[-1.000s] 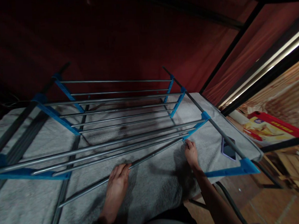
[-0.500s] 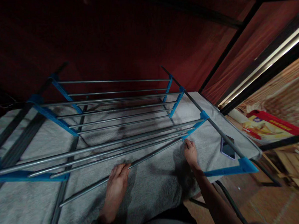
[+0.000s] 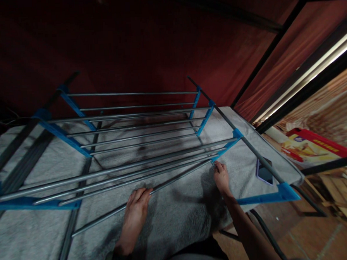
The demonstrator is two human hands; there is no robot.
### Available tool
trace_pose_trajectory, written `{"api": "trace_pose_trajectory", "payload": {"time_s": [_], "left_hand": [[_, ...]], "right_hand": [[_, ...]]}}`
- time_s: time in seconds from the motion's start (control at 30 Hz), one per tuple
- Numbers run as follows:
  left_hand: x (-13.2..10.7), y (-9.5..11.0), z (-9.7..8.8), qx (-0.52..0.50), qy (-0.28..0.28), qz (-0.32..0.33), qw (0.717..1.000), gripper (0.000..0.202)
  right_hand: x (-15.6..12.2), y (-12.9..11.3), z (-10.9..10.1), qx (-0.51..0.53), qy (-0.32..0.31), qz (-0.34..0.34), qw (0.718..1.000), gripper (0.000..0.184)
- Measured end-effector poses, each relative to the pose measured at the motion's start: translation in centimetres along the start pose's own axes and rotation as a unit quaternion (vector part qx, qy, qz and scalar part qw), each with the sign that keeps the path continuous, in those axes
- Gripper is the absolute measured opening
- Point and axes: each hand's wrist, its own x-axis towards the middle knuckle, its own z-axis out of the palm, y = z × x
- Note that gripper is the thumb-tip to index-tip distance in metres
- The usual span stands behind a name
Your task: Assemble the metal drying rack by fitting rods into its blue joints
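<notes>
A clothes-drying rack with grey metal rods and blue plastic joints stands before me over a grey fluffy towel. One loose metal rod lies slanted across the towel. My left hand has its fingers curled over the middle of that rod. My right hand pinches the rod's right end, close to a blue joint of the rack.
A phone lies on the towel near the rack's right rail. A red and yellow box and wooden slats are on the floor at the right. Dark red curtains hang behind.
The loose rod's left end has lifted slightly; both hands stay at the same places on it. The view has barely shifted.
</notes>
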Motion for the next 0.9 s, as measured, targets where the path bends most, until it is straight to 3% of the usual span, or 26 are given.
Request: {"api": "trace_pose_trajectory", "payload": {"time_s": [0.6,0.77,0.9], "left_hand": [[0.4,0.2,0.7,0.007,-0.011,-0.024,1.0,0.034],[0.6,1.5,0.4,0.017,-0.024,-0.047,0.998,0.032],[0.8,2.6,-0.3,0.019,-0.055,-0.066,0.996,0.032]], "right_hand": [[0.2,-0.6,-0.1,-0.005,0.0,0.009,1.0,0.049],[-0.4,-0.4,-1.4,0.007,-0.041,0.006,0.999,0.053],[-1.7,0.7,-1.7,-0.011,0.014,-0.042,0.999,0.051]]}}
